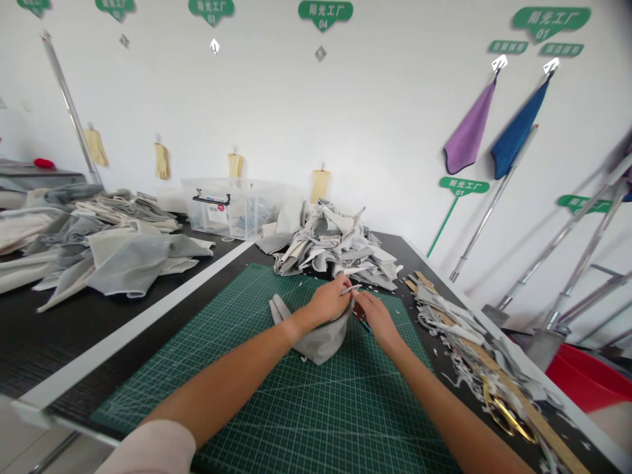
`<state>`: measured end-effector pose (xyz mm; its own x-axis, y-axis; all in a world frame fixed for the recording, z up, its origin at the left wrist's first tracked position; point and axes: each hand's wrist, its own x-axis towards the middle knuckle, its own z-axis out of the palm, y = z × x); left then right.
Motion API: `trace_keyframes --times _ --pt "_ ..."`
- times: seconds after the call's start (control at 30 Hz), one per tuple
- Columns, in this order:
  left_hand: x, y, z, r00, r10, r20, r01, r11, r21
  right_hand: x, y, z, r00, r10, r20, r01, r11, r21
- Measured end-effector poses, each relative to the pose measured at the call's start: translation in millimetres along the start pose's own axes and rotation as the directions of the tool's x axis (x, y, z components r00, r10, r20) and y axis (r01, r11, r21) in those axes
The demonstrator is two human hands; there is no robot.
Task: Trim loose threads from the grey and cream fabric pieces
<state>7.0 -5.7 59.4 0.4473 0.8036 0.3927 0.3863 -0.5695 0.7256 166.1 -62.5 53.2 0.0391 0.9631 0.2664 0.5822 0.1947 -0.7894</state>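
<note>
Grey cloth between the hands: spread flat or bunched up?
Bunched up. The left hand holds the grey cloth by a raised edge, the right hand meets it there, and the rest slumps over the green mat.

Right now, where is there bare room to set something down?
Bare: green mat between forearms, nearer than the held cloth; black tabletop between the left cloth pile and white strip. Crowded: right edge, with scraps and gold-handled scissors.

Pale-pink sleeve [154, 447]; left hand [330, 300], right hand [376, 317] bare.
</note>
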Motion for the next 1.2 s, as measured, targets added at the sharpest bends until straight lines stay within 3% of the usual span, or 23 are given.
trace_keyframes --times 0.1,0.2,0.33,0.43,0.57,0.67,0.77,0.93,1.03,1.2 --pt "-9 32 -16 0.999 0.047 0.003 -0.047 0.993 0.107 3 -13 -5 1.0 0.014 0.005 -0.015 0.985 0.171" --pt "-11 55 -34 0.995 0.077 0.06 -0.083 0.992 0.096 4 -25 -18 0.998 -0.036 -0.056 0.047 0.976 0.214" --pt "-7 70 -66 0.982 0.17 0.082 -0.178 0.979 0.099 1 -47 -42 0.973 -0.111 -0.201 0.148 0.973 0.179" --pt "-9 78 -96 0.97 0.237 0.049 -0.241 0.943 0.228 -3 -67 -59 0.949 -0.119 -0.292 0.19 0.955 0.229" --pt "-18 89 -137 0.983 0.169 0.067 -0.182 0.902 0.392 -7 -91 -80 0.903 -0.101 -0.418 0.247 0.917 0.312" --pt "-21 97 -160 0.99 0.138 -0.017 -0.12 0.906 0.407 -6 -108 -97 0.851 -0.095 -0.516 0.3 0.896 0.329" --pt "-22 108 -173 0.979 0.125 -0.161 -0.076 0.958 0.278 -4 -128 -113 0.817 -0.109 -0.566 0.364 0.859 0.361" --pt "-31 133 -180 0.909 0.054 -0.413 -0.103 0.99 -0.097 -6 -164 -124 0.834 -0.112 -0.54 0.411 0.78 0.473" --pt "-39 145 -182 0.903 -0.004 -0.429 -0.129 0.951 -0.28 -15 -179 -121 0.855 -0.106 -0.508 0.4 0.757 0.516" --pt "-50 154 -187 0.939 -0.072 -0.337 -0.092 0.889 -0.448 -27 -183 -121 0.919 -0.148 -0.365 0.328 0.801 0.501"
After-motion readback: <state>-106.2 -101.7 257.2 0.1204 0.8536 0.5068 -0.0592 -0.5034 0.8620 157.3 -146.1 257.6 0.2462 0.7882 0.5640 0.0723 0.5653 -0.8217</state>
